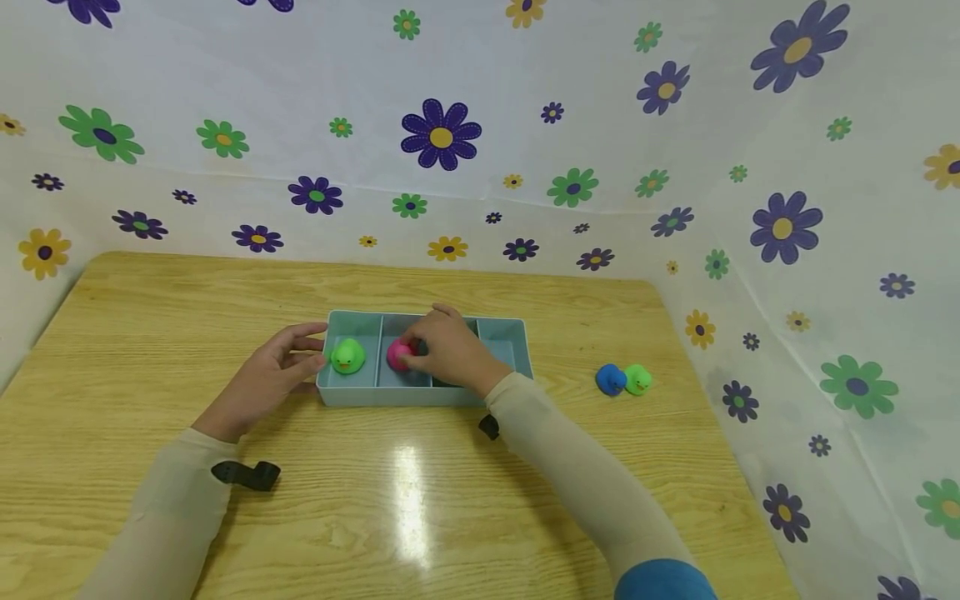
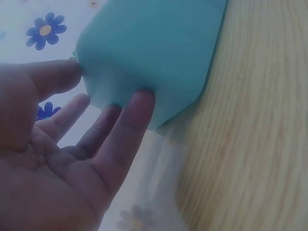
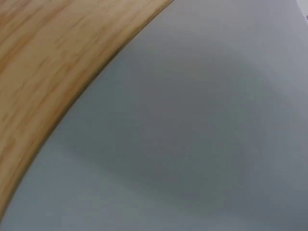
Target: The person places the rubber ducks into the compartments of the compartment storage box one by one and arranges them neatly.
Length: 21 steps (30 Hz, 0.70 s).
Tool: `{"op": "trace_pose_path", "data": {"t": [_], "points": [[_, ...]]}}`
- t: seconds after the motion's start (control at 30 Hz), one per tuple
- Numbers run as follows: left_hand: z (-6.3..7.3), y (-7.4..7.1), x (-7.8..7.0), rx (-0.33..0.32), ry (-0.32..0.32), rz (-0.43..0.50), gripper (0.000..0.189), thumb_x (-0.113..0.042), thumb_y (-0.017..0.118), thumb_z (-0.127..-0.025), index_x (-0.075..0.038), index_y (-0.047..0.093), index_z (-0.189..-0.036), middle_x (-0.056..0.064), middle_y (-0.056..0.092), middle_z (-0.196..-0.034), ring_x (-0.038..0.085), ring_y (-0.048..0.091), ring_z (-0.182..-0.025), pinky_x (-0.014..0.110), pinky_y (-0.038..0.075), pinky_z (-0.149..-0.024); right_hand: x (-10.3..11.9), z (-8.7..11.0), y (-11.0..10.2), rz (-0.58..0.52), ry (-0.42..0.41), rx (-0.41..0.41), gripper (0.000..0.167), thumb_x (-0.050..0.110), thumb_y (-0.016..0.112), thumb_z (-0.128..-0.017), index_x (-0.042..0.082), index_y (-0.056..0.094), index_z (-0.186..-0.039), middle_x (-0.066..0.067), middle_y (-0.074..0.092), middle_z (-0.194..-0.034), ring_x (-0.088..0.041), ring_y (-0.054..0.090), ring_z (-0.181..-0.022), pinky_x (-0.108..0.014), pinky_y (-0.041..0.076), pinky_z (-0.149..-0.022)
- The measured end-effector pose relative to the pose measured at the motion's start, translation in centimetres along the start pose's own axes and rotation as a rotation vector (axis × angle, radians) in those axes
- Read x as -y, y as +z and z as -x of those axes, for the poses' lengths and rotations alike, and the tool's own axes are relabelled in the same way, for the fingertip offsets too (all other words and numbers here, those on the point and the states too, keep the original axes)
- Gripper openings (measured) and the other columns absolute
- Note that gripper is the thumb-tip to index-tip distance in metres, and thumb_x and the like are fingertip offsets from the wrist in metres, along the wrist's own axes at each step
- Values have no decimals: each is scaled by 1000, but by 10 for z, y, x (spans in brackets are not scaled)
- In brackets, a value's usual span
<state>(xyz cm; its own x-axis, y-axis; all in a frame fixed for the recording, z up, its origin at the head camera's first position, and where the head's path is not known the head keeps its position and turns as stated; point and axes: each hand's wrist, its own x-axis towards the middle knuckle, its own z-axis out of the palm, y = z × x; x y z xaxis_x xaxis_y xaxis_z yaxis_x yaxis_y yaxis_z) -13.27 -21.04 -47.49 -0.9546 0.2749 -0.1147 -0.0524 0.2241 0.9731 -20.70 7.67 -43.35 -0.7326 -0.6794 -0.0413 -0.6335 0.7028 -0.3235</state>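
A long pale blue tray (image 1: 390,397) with several compartments stands on the table. In its leftmost compartment sits a light green toy duck (image 1: 348,356). My right hand (image 1: 453,354) reaches over the tray and pinches a pink toy duck (image 1: 397,356) between thumb and fingers, in the second compartment from the left. At the tray's left end is my left hand (image 1: 262,379), its fingers nearly straight. The left wrist view shows those fingertips (image 2: 143,98) against the tray's end wall. A grey-blue surface fills most of the right wrist view, where the hand is out of sight.
To the right of the tray, a blue toy duck (image 1: 611,380) and another light green duck (image 1: 638,379) sit side by side on the wooden table (image 1: 187,308). A white flowered cloth (image 1: 300,100) hangs behind the table and along its right side.
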Motion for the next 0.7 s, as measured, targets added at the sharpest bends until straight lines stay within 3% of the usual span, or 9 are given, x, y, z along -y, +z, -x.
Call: {"op": "trace_pose_path", "data": {"t": [0.7], "points": [[3,2,-3,-3,25,-3,59,-27,55,-109,-10,31,-161,25,44,-144,41,54,-125,34,60,-87,3,1,-2,39,17,30,25,34,75,-97,14,80,-111,3,76,-109,-16,61,-114,-41,11,-129]]}}
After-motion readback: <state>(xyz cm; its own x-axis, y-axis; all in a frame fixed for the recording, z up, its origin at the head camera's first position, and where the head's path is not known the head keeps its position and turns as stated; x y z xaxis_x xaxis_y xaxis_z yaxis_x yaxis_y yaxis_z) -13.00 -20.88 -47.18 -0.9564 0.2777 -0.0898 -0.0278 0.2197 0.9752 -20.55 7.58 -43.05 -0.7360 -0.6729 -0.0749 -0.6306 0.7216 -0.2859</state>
